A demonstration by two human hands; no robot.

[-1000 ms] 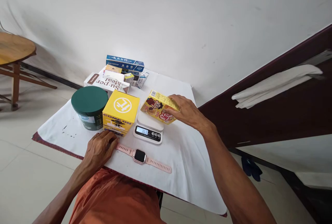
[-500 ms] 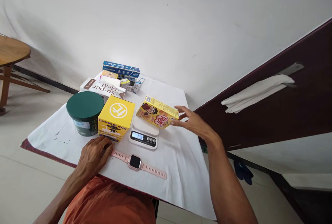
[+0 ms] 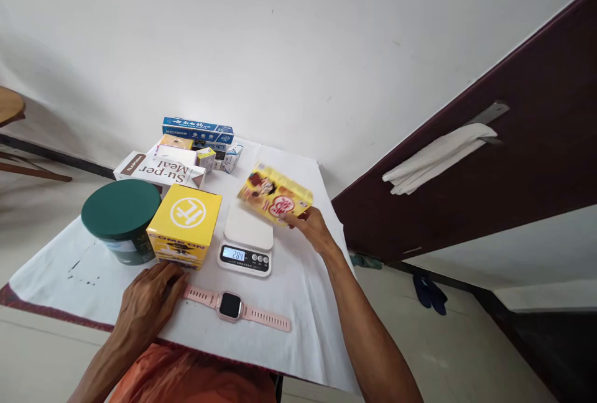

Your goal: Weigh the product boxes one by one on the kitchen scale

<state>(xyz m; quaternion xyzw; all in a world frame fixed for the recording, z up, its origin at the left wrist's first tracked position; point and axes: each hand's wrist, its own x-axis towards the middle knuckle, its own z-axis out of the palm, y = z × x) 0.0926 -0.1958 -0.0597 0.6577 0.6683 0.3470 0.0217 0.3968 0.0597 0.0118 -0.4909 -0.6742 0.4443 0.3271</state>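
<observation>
My right hand [image 3: 313, 230] grips a yellow snack box [image 3: 274, 194] with a cartoon print and holds it tilted in the air, just above and to the right of a small white kitchen scale [image 3: 245, 247]. The scale's platform is bare and its display is lit. My left hand [image 3: 148, 301] rests palm down on the white cloth, its fingers touching the end of a pink smartwatch [image 3: 233, 306] strap and the base of a yellow cube box [image 3: 185, 224].
A green-lidded tub [image 3: 120, 211] stands left of the yellow box. Behind lie a white "Su-per Meal" box [image 3: 158, 171], a blue box [image 3: 198, 130] and several small cartons. A dark door [image 3: 513, 142] with a white towel [image 3: 433, 153] is at the right.
My right hand let go of the snack box on the scale, then gripped it again and lifted it off to the right. The scale reading fell. The view shifted right.
</observation>
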